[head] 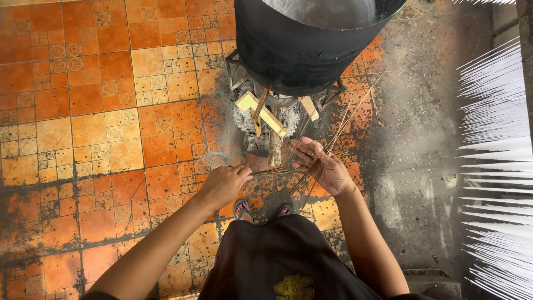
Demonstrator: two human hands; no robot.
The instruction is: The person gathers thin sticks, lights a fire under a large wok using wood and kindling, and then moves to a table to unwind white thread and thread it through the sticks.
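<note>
Looking down from the head camera, I see my right hand [325,166] half open, palm up, fingers spread under a loose bundle of thin sticks [338,130] that fan out up and to the right over the tiled floor [83,111]. My left hand [222,186] is closed in a pinch on the near ends of a few sticks [269,171] that run across to the right hand. The sticks look very light, long and slender; I judge them stiff along their length but easy to snap if bent, and apt to slide apart since nothing binds them. Taking them near the lower ends, where they cross the right palm, seems to me the surest hold; gripped farther up, the tips would splay. Just beyond the hands stands a big black pot [300,44] on a metal stand [236,72], with wood scraps [261,114] and grey ash [241,119] under it. White rods [494,111] lie fanned at the right edge, well apart from the hands.
</note>
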